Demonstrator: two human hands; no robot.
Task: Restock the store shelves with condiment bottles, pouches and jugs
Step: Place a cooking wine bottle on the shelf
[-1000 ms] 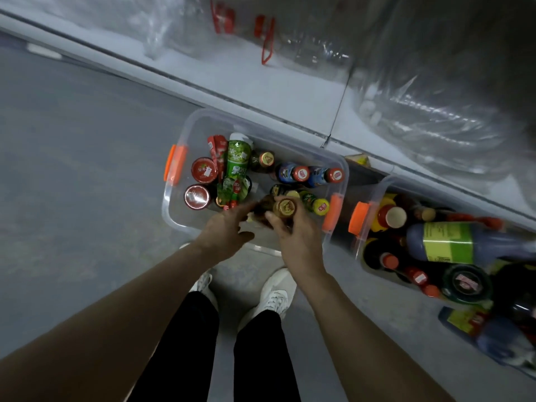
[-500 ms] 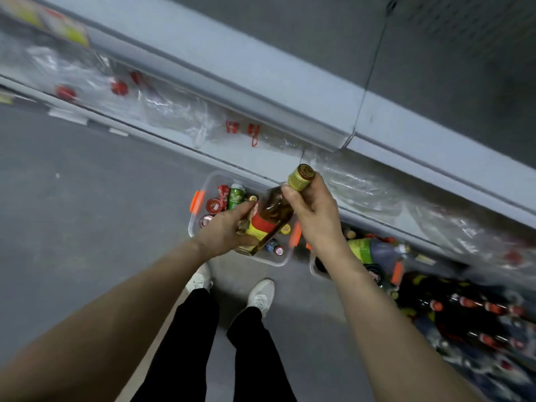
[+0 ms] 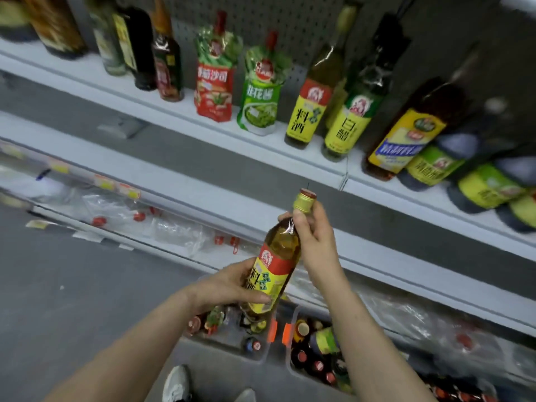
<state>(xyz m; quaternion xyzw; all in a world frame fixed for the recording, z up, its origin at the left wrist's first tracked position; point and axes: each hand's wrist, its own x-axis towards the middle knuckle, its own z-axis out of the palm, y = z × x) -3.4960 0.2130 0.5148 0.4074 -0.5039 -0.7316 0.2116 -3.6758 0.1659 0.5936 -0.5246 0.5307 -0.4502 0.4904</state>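
Bottle held tilted in front of shelf; label gripped by left hand, neck pinched by right hand, both closed on it.

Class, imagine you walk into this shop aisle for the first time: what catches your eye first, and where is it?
The amber glass bottle with a yellow-and-red label and gold cap stands out at centre, its body gripped by the left hand and its neck by the right hand. Above it on the white shelf, a red tomato pouch and a green pouch stand side by side, left of a matching yellow-labelled bottle.
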